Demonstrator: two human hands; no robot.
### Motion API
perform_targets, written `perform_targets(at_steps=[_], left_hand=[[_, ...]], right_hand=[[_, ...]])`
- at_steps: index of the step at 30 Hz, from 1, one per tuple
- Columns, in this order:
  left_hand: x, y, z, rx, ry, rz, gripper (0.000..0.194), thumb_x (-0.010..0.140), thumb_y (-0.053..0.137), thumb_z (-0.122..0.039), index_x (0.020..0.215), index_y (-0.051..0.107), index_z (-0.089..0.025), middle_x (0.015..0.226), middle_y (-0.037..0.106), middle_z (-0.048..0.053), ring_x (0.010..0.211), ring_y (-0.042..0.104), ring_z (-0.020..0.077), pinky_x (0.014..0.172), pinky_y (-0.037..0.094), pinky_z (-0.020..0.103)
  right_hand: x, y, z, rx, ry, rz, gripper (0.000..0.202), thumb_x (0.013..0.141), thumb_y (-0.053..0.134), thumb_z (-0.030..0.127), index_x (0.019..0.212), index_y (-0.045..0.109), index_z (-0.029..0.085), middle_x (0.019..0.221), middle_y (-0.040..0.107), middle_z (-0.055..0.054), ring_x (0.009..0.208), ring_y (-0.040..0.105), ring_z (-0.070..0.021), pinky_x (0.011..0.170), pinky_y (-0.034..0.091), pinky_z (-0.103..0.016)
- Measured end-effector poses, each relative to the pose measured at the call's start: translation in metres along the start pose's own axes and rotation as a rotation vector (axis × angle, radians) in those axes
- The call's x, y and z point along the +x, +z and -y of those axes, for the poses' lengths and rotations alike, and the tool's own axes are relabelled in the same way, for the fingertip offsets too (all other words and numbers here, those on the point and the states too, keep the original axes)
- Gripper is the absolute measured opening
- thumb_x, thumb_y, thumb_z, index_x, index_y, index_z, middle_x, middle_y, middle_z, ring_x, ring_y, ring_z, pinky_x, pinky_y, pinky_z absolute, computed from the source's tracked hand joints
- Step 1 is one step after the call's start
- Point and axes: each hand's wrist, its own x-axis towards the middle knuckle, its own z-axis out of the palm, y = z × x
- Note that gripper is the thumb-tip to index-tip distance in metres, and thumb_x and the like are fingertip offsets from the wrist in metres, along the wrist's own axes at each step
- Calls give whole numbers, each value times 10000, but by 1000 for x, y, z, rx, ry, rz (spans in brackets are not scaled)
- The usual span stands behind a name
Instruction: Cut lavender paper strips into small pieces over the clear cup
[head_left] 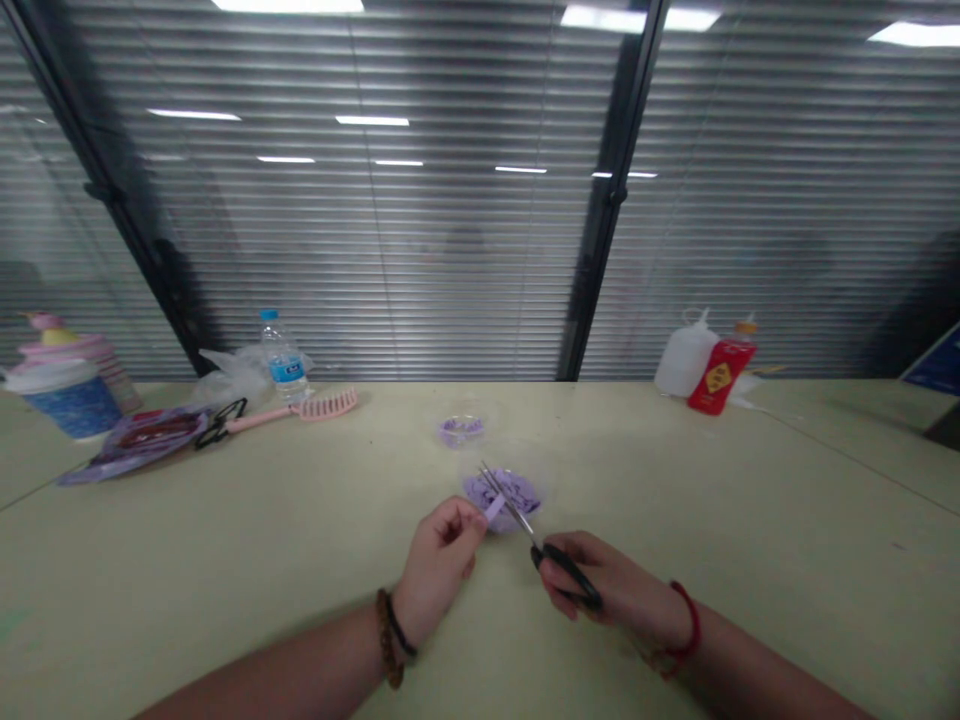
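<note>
My left hand [444, 552] pinches a small purple strip [495, 508] between thumb and fingers. Black-handled scissors [566, 575] sit in my right hand [600, 580], their slightly parted metal blades pointing up and left across the strip's far end. Whether the blades touch the strip I cannot tell. Just behind and under the blades stands a clear round container holding many purple pieces [517, 492]. Farther back on the table is a smaller clear dish [462, 430] with little purple bits in it.
The pale table [315, 560] runs back to a blind-covered glass wall. At the left are a blue cup [71, 402], a purple bag [146, 440], a pink brush [326, 404] and a water bottle [285, 362]. A white squeeze bottle [684, 358] and a red bottle [721, 374] stand back right.
</note>
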Motion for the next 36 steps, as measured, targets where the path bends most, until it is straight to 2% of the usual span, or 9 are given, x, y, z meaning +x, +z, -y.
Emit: perform_targets(at_steps=[3, 11, 17, 27, 36], left_hand=[[0, 0, -1, 1, 0, -4, 244, 693, 561, -381, 632, 440, -179, 425, 335, -98, 357, 276, 49, 374, 200, 176], [1, 0, 2, 50, 20, -49, 199, 687, 546, -305, 597, 418, -182, 417, 331, -96, 359, 282, 48, 385, 201, 179], [1, 0, 3, 35, 25, -66, 181, 671, 558, -284, 595, 429, -181, 428, 344, -90, 372, 296, 52, 395, 214, 181], [1, -1, 3, 32, 12, -51, 190, 680, 554, -296, 599, 428, -179, 417, 335, -94, 360, 287, 47, 385, 206, 178], [2, 0, -1, 6, -41, -61, 273, 665, 567, -417, 631, 473, -163, 424, 343, -94, 346, 280, 41, 366, 199, 170]], right_hand=[[1, 0, -4, -1, -6, 8, 460, 712, 510, 583, 563, 454, 151, 451, 441, 43, 332, 291, -26, 321, 193, -163], [3, 2, -9, -100, -89, -56, 296, 743, 555, 350, 551, 452, 149, 480, 427, 47, 433, 355, -49, 426, 268, -176], [4, 2, -11, -117, -25, -39, 256, 750, 530, 320, 569, 477, 145, 471, 447, 41, 422, 362, -54, 421, 272, -177], [5, 1, -11, -114, -25, -17, 304, 765, 521, 353, 551, 484, 139, 458, 444, 41, 405, 350, -41, 409, 262, -168], [8, -2, -10, -5, 89, -37, 449, 708, 516, 574, 547, 407, 170, 421, 415, 58, 320, 281, -26, 317, 172, -176]])
